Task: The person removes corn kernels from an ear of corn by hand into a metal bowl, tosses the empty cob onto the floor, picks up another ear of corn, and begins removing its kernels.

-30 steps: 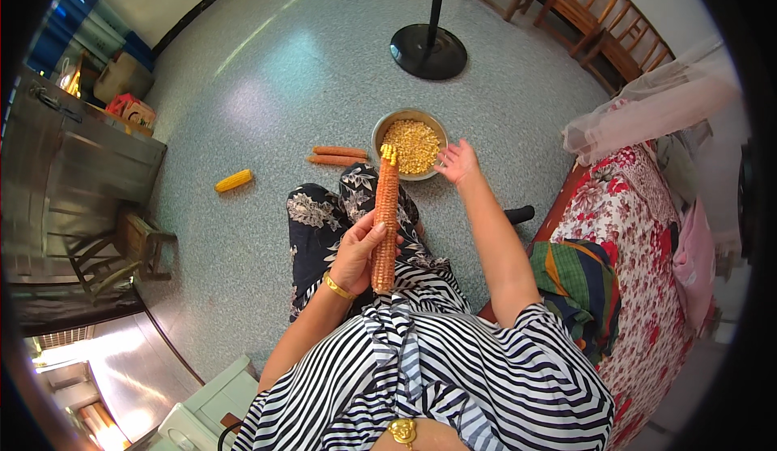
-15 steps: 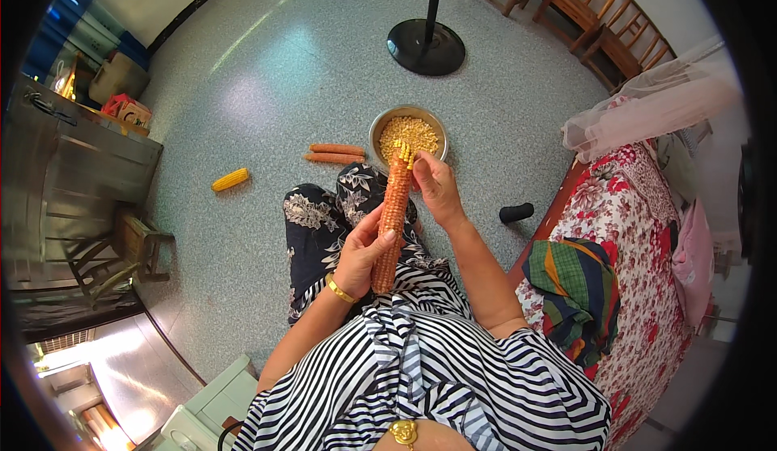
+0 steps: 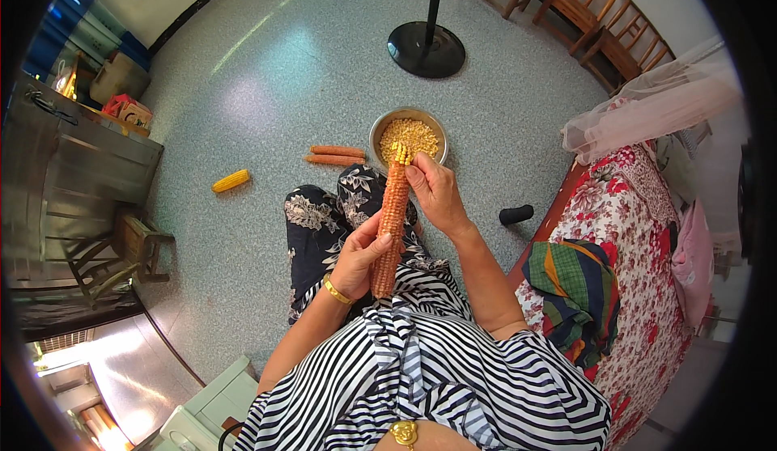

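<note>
Fingers of the left hand (image 3: 358, 258) are wrapped tight around the lower half of a long corn cob (image 3: 389, 218), thumb lying along its side. Fingers of the right hand (image 3: 435, 194) are curled against the cob's upper end, thumb pressed near the tip, so both hands hold the same cob.

The cob stands nearly upright over the person's lap, tilted slightly. Most of it is stripped to a rough orange-brown core. Only a small cluster of yellow kernels (image 3: 399, 153) is left at the very top.

Left wrist carries a gold bangle (image 3: 336, 292).

Metal bowl (image 3: 409, 135) sits on the floor just beyond the cob tip, part full of loose yellow kernels. Two bare orange cobs (image 3: 334, 156) lie side by side on the floor, just left of the bowl. One unshelled yellow cob (image 3: 231, 181) lies further left, well apart from the rest.

Person is seated, with floral trousers (image 3: 324, 216) and a black-and-white striped top (image 3: 421, 370). A round black fan base (image 3: 426, 48) stands on the speckled floor (image 3: 243, 87) beyond the bowl. A small dark cylinder (image 3: 515, 214) lies on the floor to the right, near a bed with a red floral cover (image 3: 639, 289). Wooden chairs (image 3: 599, 14) are at upper right.
</note>
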Demonstrator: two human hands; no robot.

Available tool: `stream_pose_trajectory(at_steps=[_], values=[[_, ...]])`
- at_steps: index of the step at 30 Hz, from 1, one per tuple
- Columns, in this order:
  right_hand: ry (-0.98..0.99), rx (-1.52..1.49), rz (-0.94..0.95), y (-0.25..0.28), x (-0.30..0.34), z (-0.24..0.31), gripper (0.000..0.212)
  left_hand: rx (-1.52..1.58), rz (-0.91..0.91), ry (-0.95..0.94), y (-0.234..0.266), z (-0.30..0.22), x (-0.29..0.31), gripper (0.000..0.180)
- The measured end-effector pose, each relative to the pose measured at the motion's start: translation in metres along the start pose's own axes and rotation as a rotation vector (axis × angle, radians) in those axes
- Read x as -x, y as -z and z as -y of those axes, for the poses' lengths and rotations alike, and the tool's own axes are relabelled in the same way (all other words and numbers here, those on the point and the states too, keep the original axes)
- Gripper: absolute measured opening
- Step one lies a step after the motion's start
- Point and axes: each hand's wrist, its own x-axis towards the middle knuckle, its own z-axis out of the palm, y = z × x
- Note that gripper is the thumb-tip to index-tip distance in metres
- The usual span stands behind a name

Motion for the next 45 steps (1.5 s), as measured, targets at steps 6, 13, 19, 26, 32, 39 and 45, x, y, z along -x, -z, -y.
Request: stream_pose_trajectory(at_steps=[6, 13, 19, 26, 32, 39, 45], values=[[-0.020, -0.077, 0.027, 0.004, 0.001, 0.002, 0.020, 0.091, 0.024, 0.021, 0.003, -0.001, 0.002, 0.052], [0.151, 0.232, -0.336, 0.018, -0.026, -0.010, 0.017, 0.113, 0.057, 0.006, 0.003, -0.003, 0.003, 0.053], [-0.052, 0.237, -0.270, 0.025, -0.023, -0.023, 0.033, 0.045, 0.032, -0.029, 0.000, -0.004, 0.004, 0.056], [-0.009, 0.023, -0.043, 0.009, -0.011, 0.008, 0.057, 0.017, 0.033, -0.020, -0.002, -0.003, 0.004, 0.058], [0.002, 0.057, 0.025, 0.013, -0.011, 0.019, 0.040, 0.038, 0.054, -0.011, -0.001, -0.003, 0.004, 0.054], [0.079, 0.142, 0.070, 0.016, -0.008, 0.020, 0.025, 0.053, 0.075, 0.023, 0.002, -0.003, 0.005, 0.050], [0.097, 0.063, 0.073, 0.019, -0.005, 0.022, 0.014, 0.095, 0.088, 0.008, 0.003, -0.005, 0.005, 0.050]])
